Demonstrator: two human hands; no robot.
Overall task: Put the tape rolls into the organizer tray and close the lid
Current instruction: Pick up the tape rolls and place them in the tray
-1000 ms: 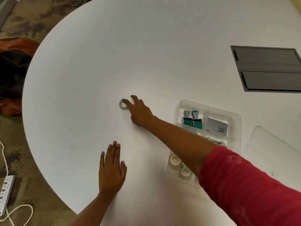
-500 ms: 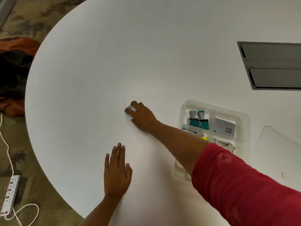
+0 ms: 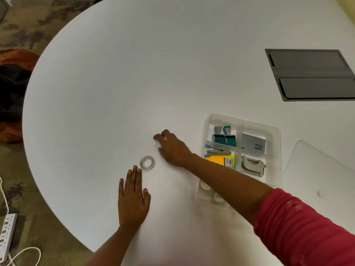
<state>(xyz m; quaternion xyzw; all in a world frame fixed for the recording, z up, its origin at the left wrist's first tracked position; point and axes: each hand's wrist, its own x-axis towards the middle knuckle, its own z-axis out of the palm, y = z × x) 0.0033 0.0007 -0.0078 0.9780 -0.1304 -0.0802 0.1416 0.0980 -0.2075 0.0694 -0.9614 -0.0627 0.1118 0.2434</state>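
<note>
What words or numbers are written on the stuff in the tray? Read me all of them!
"camlin", printed sideways on the grey box in the organizer tray; the smaller print beside it is too small to read.
Barcode label on the orange sticky notes: too small to read.
Green stamps: raised marks, too blurred to read.
Tape roll on the table: no readable text.

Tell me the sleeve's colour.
Red fabric sleeve on the right arm, clearest in the head view.
</note>
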